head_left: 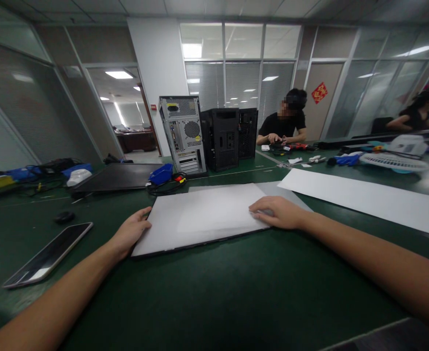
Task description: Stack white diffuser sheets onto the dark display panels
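A flat grey-white panel point(203, 217) with a dark underside lies on the green table point(214, 292) in front of me. My left hand point(131, 230) rests against the panel's left edge, thumb on top and fingers hidden under or beside it. My right hand point(278, 212) lies flat on the panel's right part, fingers stretched out and pressing down. Neither hand lifts the panel off the table.
A phone point(48, 254) lies at the left. Behind the panel stand three computer towers point(183, 135), a black side panel point(117, 176), a blue bin point(161, 174) and cables. A long white sheet point(368, 197) lies at the right. A person point(283, 124) works at the far side.
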Demonstrator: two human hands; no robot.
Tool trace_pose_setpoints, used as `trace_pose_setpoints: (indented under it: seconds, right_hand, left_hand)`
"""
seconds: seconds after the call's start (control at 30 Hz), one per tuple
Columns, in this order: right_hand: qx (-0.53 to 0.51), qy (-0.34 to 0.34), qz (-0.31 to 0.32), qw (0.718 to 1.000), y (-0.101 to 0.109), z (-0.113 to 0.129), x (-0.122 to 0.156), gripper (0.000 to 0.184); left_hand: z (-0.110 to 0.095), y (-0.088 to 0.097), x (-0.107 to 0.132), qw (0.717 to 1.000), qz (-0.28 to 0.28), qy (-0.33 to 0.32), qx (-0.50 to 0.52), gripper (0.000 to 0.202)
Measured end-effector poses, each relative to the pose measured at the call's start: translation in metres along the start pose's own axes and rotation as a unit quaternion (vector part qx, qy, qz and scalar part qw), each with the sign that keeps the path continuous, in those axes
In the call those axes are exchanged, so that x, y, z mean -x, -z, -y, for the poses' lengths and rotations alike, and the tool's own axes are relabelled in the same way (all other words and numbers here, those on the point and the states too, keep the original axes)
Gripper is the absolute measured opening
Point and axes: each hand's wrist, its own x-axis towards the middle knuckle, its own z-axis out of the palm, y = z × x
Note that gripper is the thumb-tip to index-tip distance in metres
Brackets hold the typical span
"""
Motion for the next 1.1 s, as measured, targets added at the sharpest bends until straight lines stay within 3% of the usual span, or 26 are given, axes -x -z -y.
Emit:
trace_pose_setpoints:
  seconds: [0.13,0.3,0.4,0.7,1.1]
  right_hand:
    - [-0.002,0.008,-0.004,1.0,-0.002,-0.001,0.0,0.041]
    - [0.125,-0.092,-0.062,0.986,-0.002,-0.011,0.0,0.04]
    - [0.153,-0.124,-0.053,0.979,-0.001,-0.014,0.0,0.041]
    - [0.012,0.004,0.02,1.0,-0.001,-0.007,0.0,0.046]
    - [-0.031,0.003,0.034,0.999,-0.005,0.002,0.001,0.061]
  left_hand:
    - [-0.005,-0.002,0.005,1.0,-0.011,0.003,-0.004,0.083]
    - [-0.007,-0.003,0.008,1.0,-0.005,0.007,0.004,0.083]
    - [-0.006,-0.003,0.006,1.0,-0.015,-0.002,-0.002,0.08]
    - [-0.011,-0.006,0.009,0.999,-0.043,-0.003,-0.027,0.072]
    - [-0.009,-0.004,0.008,0.999,-0.024,-0.01,-0.023,0.076]
